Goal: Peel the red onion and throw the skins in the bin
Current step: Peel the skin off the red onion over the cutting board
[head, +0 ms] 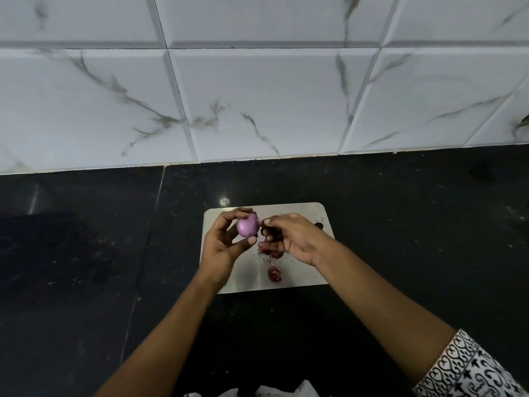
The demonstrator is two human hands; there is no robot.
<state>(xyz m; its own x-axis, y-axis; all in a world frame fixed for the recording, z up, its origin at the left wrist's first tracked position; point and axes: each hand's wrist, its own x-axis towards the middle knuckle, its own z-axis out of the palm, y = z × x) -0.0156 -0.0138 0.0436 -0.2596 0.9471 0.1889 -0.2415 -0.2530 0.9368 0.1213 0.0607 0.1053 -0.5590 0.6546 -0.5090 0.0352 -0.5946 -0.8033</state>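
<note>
A white marble-veined tiled wall (257, 96) rises behind a black stone counter (86, 253), on which a pale cutting board (303, 270) lies flat. Both hands work just above the board. The left hand (220, 245) grips the red onion (248, 228) between curled fingers on top and thumb below. The right hand (297, 239), beside the onion, pinches dark skins (269, 233) in its bent fingers. The onion, mostly bare and shiny purple, is held with its long axis tilted, its upper end pointing toward the right hand. A loose skin scrap (274, 274) rests on the board below the hands.
</note>
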